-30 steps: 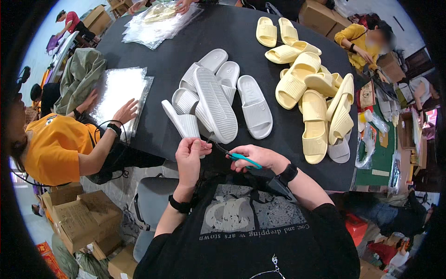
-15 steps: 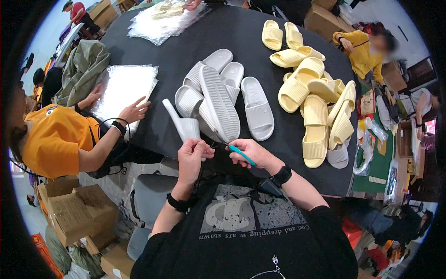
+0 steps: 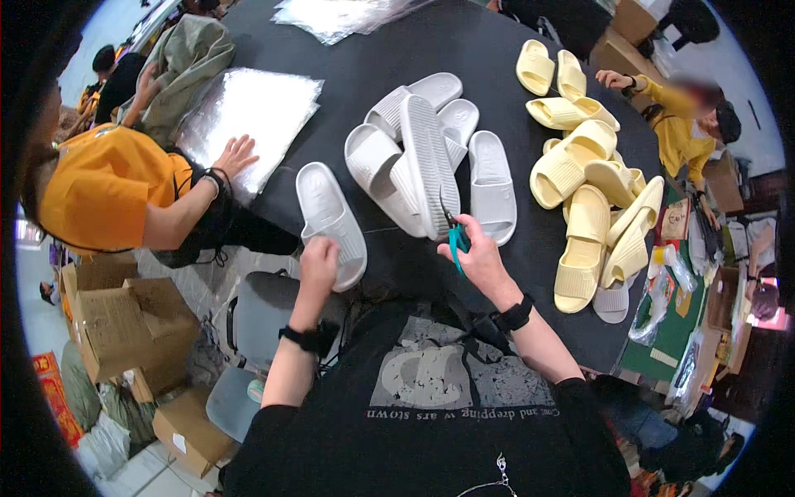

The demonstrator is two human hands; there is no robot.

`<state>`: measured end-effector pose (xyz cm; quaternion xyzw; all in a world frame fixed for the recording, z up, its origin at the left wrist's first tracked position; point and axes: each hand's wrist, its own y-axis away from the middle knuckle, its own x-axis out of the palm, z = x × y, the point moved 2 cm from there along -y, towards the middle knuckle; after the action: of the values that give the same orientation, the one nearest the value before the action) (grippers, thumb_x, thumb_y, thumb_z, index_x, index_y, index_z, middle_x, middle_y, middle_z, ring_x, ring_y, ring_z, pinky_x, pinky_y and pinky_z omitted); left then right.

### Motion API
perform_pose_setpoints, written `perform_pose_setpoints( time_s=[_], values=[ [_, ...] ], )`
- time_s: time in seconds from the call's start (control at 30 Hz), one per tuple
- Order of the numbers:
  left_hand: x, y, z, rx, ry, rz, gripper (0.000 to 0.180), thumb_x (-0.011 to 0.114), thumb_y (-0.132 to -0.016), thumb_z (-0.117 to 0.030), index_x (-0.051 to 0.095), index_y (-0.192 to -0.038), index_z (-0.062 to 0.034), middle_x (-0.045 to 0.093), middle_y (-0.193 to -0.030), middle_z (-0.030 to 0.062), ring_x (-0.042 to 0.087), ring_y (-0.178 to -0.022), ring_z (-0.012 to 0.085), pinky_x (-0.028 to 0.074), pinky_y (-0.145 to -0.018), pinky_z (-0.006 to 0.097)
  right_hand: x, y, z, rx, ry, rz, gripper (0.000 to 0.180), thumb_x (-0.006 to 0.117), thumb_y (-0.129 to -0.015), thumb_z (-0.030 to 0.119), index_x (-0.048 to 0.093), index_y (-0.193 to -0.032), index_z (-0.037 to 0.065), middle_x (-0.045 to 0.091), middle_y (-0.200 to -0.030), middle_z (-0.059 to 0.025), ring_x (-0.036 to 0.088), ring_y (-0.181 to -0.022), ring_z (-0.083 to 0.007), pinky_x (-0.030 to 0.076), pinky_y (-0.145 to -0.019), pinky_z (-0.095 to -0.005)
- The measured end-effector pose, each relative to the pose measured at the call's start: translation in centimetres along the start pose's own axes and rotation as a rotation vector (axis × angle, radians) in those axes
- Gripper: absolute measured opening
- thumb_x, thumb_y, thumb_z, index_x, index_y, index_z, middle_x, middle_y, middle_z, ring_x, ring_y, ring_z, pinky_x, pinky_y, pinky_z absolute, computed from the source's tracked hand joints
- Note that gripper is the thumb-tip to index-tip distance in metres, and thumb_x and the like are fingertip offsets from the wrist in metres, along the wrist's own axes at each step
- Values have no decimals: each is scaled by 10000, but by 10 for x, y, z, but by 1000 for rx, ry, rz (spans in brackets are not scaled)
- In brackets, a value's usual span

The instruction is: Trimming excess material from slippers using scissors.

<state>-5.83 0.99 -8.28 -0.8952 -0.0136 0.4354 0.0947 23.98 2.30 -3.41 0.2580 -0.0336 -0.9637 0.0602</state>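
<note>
My left hand (image 3: 319, 263) is closed over the near left side of a pale grey slide slipper (image 3: 318, 192), which lies sole down on the black table. Its curled fingers hide whatever they pinch. Teal-handled scissors (image 3: 457, 242) sit in my right hand (image 3: 482, 261), their dark blades pointing away from me. Just beyond the blades is a heap of grey slippers (image 3: 389, 166), one of them tipped to show its ribbed sole (image 3: 431, 157). Another grey slipper (image 3: 492, 186) lies flat beside the heap, close to my right hand.
Pale yellow slippers (image 3: 580, 248) are piled on the right, a grey one (image 3: 613, 302) partly under them. Clear plastic bags (image 3: 257, 116) lie at the left under the hand of a person in orange (image 3: 108, 195). More bags (image 3: 339, 18) are at the far edge. A chair (image 3: 273, 319) stands at lower left.
The tilted grey slipper by my left hand now lies flat. My hands have moved apart, and the scissor blades have swung to point away from me. The whole view has shifted.
</note>
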Motion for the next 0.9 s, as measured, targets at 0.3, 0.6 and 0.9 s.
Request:
perform_pose_setpoints(
  time_s=[0.3, 0.6, 0.9],
  values=[
    [-21, -6, 12, -428, 794, 102, 107, 575, -842, -87, 610, -837, 14, 626, -725, 25, 581, -692, 96, 472, -651, 242, 17, -4, 7, -324, 370, -148, 732, 824, -582, 255, 436, -1151, 9, 511, -934, -170, 501, -889, -350, 405, -793, -432],
    [-43, 90, 59, -693, 448, 435, 144, 574, -821, -102, 630, -826, 30, 574, -604, 39, 559, -509, 125, 448, -463, 277, 27, -11, 10, -462, 454, -248, 797, 814, -572, 318, 408, -1187, 17, 461, -982, -163, 459, -936, -356, 370, -818, -454],
    [8, 169, 74, -479, -105, 1067, 184, 570, -768, -137, 619, -714, 31, 606, -663, 189, 622, -641, 315, 497, -592, 412, 32, -15, 15, -490, 531, -280, 664, 754, -649, 163, 407, -1194, 9, 458, -994, -171, 466, -947, -354, 377, -833, -448]
  ],
)
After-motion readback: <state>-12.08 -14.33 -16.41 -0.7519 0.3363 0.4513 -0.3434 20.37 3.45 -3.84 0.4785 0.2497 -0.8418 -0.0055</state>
